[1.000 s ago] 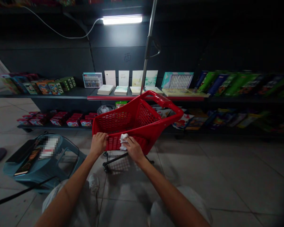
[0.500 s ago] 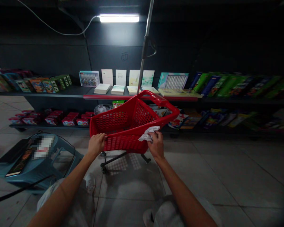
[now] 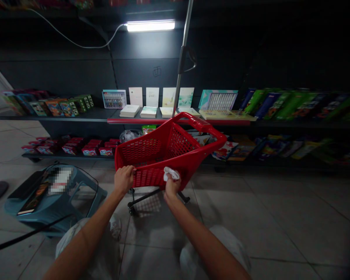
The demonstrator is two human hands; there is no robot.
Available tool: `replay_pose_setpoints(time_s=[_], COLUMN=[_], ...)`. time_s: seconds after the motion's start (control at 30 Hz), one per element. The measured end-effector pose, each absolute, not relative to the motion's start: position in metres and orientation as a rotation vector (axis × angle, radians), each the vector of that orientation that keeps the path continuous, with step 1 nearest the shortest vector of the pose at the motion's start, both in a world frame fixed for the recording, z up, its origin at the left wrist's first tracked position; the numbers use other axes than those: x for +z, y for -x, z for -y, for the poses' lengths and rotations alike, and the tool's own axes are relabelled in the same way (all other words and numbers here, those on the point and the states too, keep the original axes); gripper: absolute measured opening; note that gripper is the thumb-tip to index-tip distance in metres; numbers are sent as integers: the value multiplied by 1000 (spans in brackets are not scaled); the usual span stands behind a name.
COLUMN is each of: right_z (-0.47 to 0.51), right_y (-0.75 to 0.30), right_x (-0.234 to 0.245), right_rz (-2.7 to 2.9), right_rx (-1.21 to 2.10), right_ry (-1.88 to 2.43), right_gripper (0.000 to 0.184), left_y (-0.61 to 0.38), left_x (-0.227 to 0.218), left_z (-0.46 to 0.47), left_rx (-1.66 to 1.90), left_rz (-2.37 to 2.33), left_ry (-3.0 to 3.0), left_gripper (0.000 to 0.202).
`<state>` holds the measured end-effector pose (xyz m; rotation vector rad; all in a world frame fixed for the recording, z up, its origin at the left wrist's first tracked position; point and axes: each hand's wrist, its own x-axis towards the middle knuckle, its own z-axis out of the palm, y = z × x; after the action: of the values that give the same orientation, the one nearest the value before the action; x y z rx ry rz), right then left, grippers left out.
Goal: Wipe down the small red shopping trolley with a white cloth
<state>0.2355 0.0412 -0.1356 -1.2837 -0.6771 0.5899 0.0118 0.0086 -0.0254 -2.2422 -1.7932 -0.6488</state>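
Observation:
A small red plastic shopping cart point(image 3: 192, 159) with latticed walls stands on the floor in front of me, its handle up to the right. A thin metal pole point(image 3: 178, 83) rises behind its handle end. My left hand point(image 3: 124, 179) is closed over the cart's near top rim, close to its left end. My right hand point(image 3: 172, 186) pinches a crumpled white cloth point(image 3: 171, 173) against the near side wall of the cart, below the rim. The palm side of both hands is hidden.
A blue plastic stool point(image 3: 87, 194) stands at the left with a phone-like dark item point(image 3: 32, 198) on it. Behind the cart runs a shelf point(image 3: 96, 113) bearing books and boxes, with red packs point(image 3: 72, 146) on the lower level. A lit tube lamp point(image 3: 151, 25) hangs above.
My right hand has moved the cloth left and slightly down, from near the rim onto the cart's side wall. My left hand keeps its hold on the rim. The view has shifted slightly.

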Motion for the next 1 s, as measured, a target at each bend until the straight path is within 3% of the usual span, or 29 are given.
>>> replay_pose_setpoints(time_s=[0.13,0.43,0.63,1.0], right_z=[-29,-18,3,4], right_y=[-197,-154,-110,-107], right_x=[-124,-111,-114,-119], right_rz=[358,270,251,372], right_rx=[857,1029,1415,1514], right_ry=[1181,1169,1052,1057], right_gripper=[56,44,52,56], left_y=[-10,-13,-14,-5], left_x=[-25,-20,-22,-22], left_z=[-9,-10,-9,-13], left_rx=[-682,-665,-664,-597], left_rz=[1810,1824,1794,1813], left_ry=[2239,2200,2203,2247], left_gripper=[33,32,30,30])
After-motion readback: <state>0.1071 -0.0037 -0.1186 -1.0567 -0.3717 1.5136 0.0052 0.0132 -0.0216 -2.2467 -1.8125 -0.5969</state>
